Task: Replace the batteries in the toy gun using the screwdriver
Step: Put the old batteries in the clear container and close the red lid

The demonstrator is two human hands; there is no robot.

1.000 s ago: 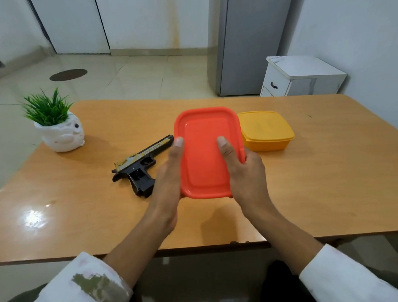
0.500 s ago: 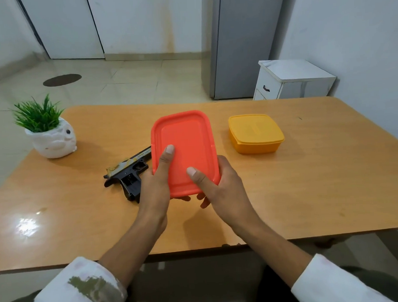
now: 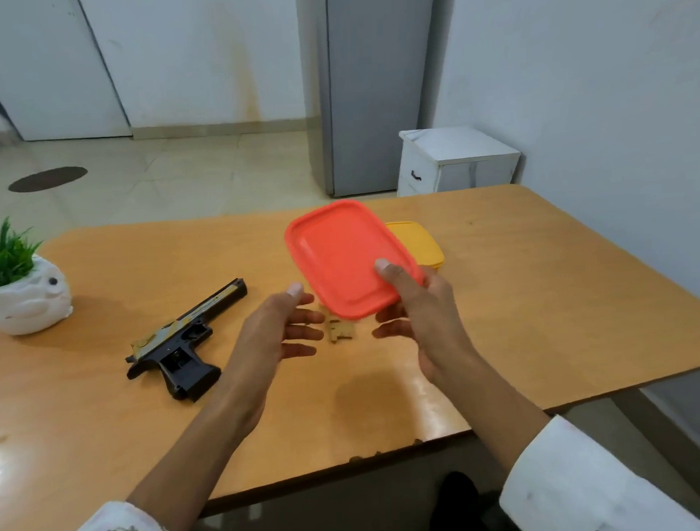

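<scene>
Currently I see the right hand [image 3: 422, 314] gripping a red plastic container [image 3: 340, 257], thumb on top and fingers underneath. It is tilted and held clear above the table [image 3: 543, 317]. I can't tell if it's just a lid or the whole box. The left hand [image 3: 271, 329] is empty, with fingers straight and spread, just beside the container's near-left edge and not touching it.

The toy gun [image 3: 183, 341] lies flat on its side on the table, left of the left hand, with the muzzle pointing away and to the right and the grip toward the near edge.

A small tan piece [image 3: 340, 330] sits on the table between the hands; it's too small to identify. A yellow container [image 3: 423, 246] stands on the table behind the red one and is partly hidden by it. A white plant pot [image 3: 25, 303] sits at the far left.
</scene>
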